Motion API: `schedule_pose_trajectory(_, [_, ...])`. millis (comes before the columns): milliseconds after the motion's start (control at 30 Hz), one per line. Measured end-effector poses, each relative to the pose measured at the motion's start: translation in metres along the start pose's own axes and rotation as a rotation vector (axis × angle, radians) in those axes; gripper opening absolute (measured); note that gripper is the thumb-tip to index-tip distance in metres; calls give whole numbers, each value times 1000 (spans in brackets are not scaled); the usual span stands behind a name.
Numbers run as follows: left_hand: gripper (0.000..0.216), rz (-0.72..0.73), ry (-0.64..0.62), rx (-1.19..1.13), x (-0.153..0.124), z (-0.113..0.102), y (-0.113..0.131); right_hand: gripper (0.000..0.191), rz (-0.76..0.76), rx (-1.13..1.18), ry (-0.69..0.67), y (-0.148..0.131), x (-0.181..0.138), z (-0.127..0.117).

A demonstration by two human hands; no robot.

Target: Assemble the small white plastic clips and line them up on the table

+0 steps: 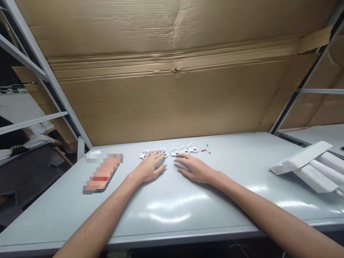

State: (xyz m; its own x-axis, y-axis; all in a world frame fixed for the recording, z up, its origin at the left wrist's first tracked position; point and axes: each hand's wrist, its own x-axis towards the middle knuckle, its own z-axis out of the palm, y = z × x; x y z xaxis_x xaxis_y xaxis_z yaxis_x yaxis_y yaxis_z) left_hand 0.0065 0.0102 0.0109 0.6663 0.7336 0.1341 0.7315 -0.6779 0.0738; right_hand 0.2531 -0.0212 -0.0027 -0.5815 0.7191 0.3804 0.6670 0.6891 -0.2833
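Note:
Several flat white parts, each with a round hole, lie in two groups near the back of the grey table (177,200). My left hand (151,166) rests palm down with fingers spread, its fingertips over the left group of white parts (144,154). Before the right group of white parts (191,147) lies my right hand (195,167), its fingers apart and the fingertips at the near edge of that group. Neither hand grips anything. Just right of that group are a few tiny red and black pieces (203,151), too small to name.
An orange-pink flat object (106,172), partly blurred out, lies on the left, with a white item (94,154) behind it. White box-like pieces (303,163) are stacked at the right. Cardboard (172,107) walls the back between metal posts. Another person's arm (40,141) shows far left.

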Motion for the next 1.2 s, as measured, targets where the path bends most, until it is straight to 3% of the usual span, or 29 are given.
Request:
schedule_pose_trajectory(200, [46, 26, 101, 17, 0, 6, -1, 50, 49, -63, 27, 2, 3, 9])
schedule_pose_trajectory(467, [40, 90, 273, -22, -2, 9, 6, 25, -84, -75, -44, -12, 3, -13])
schedule_pose_trajectory(567, [42, 144, 259, -34, -4, 7, 13, 23, -123, 30, -67, -23, 0, -20])
schedule_pose_trajectory(667, [48, 158, 218, -25, -5, 5, 17, 23, -117, 143, -33, -15, -1, -26])
schedule_pose_trajectory(733, [53, 131, 194, -25, -4, 5, 18, 23, -24, 134, 56, 4, -1, -30])
schedule_pose_trajectory(800, [56, 102, 167, -33, -4, 5, 18, 25, 184, 45, 163, 29, -3, -36])
schedule_pose_trajectory(933, [59, 73, 116, -47, -4, 4, 18, 32, 582, -235, 110, 71, -11, -43])
schedule_pose_trajectory(1067, [56, 57, 63, -47, -6, 1, 21, 26, 658, -236, 2, 84, -16, -45])
schedule_pose_trajectory(1200, [54, 56, 72, -51, -7, 0, 21, 20, 692, -163, -17, 80, -16, -46])
